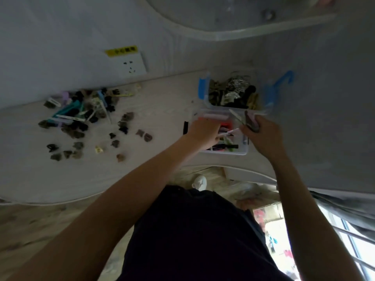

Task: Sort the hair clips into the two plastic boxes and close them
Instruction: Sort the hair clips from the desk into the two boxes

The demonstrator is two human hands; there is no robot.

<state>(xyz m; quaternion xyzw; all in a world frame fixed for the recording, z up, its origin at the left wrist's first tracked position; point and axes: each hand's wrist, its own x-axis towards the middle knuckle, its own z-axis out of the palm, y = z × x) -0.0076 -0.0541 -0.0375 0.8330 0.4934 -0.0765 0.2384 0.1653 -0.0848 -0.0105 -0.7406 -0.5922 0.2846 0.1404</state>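
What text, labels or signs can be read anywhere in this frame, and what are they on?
Yellow sticker on the wall above the white wall socket: dark characters, too blurred to read.
Near plastic box, far plastic box and loose hair clips: no lettering visible.
Nothing else in the frame carries text.

A yellow label (121, 51) is fixed above the wall socket (129, 65); its dark characters are apparently too blurred to be read.
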